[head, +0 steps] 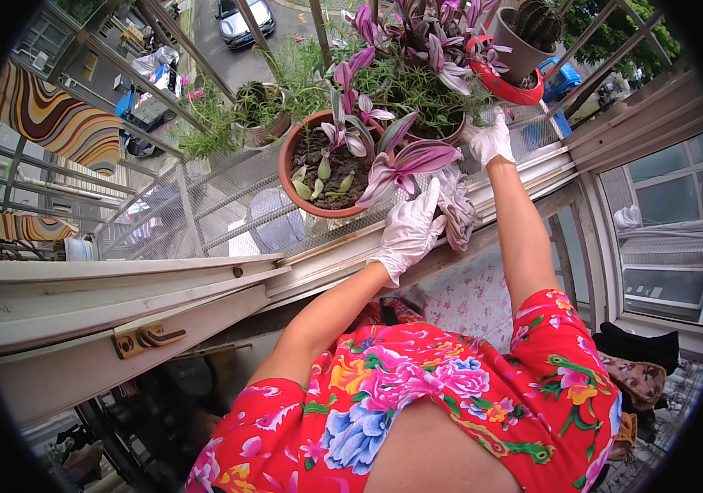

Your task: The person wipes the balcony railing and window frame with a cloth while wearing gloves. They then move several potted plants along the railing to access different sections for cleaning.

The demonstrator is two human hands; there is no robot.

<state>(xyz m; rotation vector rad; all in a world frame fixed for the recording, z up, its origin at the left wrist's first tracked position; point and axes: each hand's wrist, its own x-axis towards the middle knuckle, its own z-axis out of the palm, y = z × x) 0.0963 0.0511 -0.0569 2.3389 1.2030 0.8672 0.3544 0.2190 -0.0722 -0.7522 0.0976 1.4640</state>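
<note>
A crumpled greyish-purple cloth (454, 206) hangs over the white window track (351, 256), and my left hand (412, 231), in a white glove, holds its left edge. My right hand (491, 138), gloved alike, is beside the rim of a brown pot of green plants (434, 117); whether its fingers grip anything is unclear. Left of the cloth stands a terracotta-coloured plastic pot (287, 185) with dark soil, small succulents and purple-striped tradescantia (416, 160) leaning over its right rim.
A grey pot with a cactus (521, 46) stands in a red container (508, 86) at the upper right. Another potted plant (262, 114) is at the left. Metal bars (160, 86) and wire mesh (222, 209) enclose the ledge. A window latch (148, 339) sits on the left frame.
</note>
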